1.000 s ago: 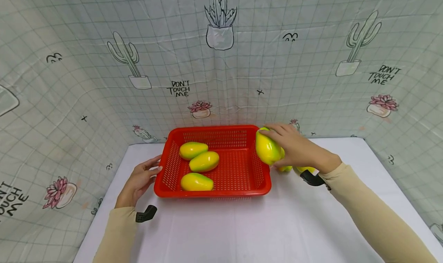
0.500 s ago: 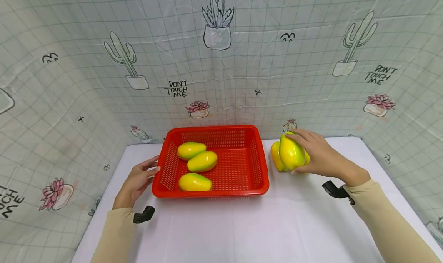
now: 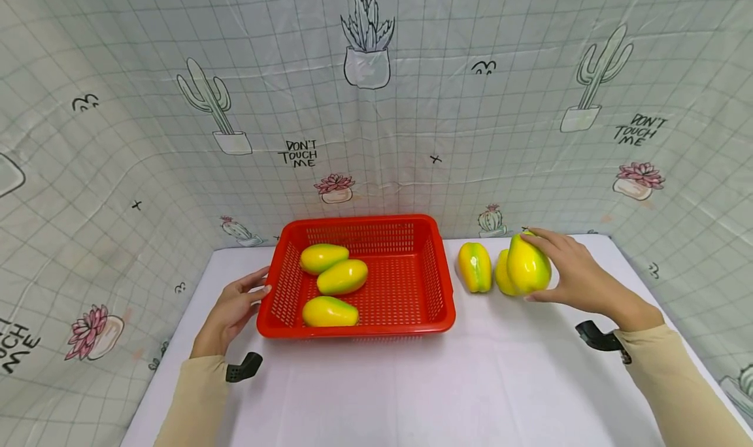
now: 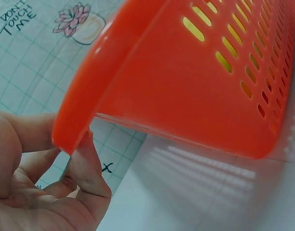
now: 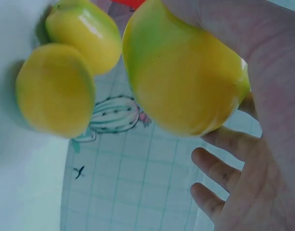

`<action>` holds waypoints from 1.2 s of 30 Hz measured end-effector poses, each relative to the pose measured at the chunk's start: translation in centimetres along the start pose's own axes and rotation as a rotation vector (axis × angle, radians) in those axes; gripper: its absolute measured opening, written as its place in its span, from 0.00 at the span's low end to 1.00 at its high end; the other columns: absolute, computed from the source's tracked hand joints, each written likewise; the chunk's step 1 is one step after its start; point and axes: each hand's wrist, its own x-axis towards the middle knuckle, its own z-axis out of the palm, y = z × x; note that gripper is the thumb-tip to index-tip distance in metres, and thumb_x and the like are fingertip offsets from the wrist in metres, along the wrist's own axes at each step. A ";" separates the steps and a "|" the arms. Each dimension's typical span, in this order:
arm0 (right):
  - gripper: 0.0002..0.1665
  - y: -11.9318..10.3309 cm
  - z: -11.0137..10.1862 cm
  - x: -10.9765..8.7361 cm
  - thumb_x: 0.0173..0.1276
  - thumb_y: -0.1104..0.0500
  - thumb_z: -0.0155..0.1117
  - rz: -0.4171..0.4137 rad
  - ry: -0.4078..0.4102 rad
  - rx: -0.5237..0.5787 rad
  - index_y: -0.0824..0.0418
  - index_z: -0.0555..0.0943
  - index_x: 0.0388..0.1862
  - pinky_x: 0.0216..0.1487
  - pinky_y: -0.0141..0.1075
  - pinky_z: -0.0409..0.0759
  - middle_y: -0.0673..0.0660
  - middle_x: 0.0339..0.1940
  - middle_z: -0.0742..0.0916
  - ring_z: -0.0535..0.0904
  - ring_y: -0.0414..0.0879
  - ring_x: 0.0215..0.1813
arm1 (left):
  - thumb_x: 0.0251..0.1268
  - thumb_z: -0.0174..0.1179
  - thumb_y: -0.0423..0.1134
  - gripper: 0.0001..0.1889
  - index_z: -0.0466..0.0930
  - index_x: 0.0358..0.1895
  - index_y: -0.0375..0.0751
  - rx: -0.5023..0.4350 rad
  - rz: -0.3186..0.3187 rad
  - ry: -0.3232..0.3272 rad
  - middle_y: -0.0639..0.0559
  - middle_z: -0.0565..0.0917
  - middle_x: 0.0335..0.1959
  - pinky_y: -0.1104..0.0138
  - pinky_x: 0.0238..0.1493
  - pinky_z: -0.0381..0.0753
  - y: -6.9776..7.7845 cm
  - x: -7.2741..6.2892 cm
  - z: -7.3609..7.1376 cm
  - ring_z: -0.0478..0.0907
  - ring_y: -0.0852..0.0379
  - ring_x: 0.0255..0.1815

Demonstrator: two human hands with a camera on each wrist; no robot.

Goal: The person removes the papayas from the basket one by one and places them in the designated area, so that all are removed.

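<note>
A red plastic basket sits on the table with three yellow-green mangoes in its left half. My left hand is at the basket's left side. In the left wrist view, the left hand pinches the rim between thumb and fingers. To the right of the basket, my right hand grips another mango by its two ends, with the thumb on the near side. The right wrist view shows this held mango close up, apart from two others.
Two more yellow-green fruits lie on the table right of the basket: one striped green, the other partly hidden behind the held mango. A white cloth covers the table. A printed grid curtain hangs behind and at both sides.
My right hand has carried the mango from the basket's right rim rightward, past the two fruits on the table, which now show more. The left hand keeps its place on the basket.
</note>
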 end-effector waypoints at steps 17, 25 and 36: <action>0.64 4.9 0.5 -3.0 0.42 0.56 0.93 0.110 0.008 -0.001 0.69 0.67 0.75 0.60 0.76 0.63 0.78 0.73 0.70 0.66 0.79 0.66 | 0.83 0.54 0.36 0.32 0.57 0.85 0.45 0.018 -0.018 0.022 0.36 0.60 0.81 0.74 0.46 0.77 0.1 0.0 0.1 0.70 0.56 0.55; 0.63 6.3 1.6 -3.1 0.44 0.57 0.92 0.131 -0.043 -0.018 0.72 0.66 0.75 0.61 0.77 0.64 0.81 0.73 0.69 0.66 0.81 0.66 | 0.83 0.54 0.35 0.32 0.57 0.85 0.44 0.008 -0.012 0.015 0.37 0.60 0.80 0.74 0.46 0.78 0.0 0.2 0.0 0.71 0.57 0.54; 0.65 7.6 3.2 -2.8 0.47 0.54 0.91 0.174 -0.138 -0.006 0.72 0.63 0.78 0.62 0.79 0.63 0.81 0.76 0.65 0.64 0.83 0.67 | 0.84 0.54 0.36 0.32 0.57 0.85 0.46 0.004 -0.033 0.025 0.37 0.60 0.81 0.75 0.46 0.79 0.1 0.1 0.1 0.71 0.55 0.56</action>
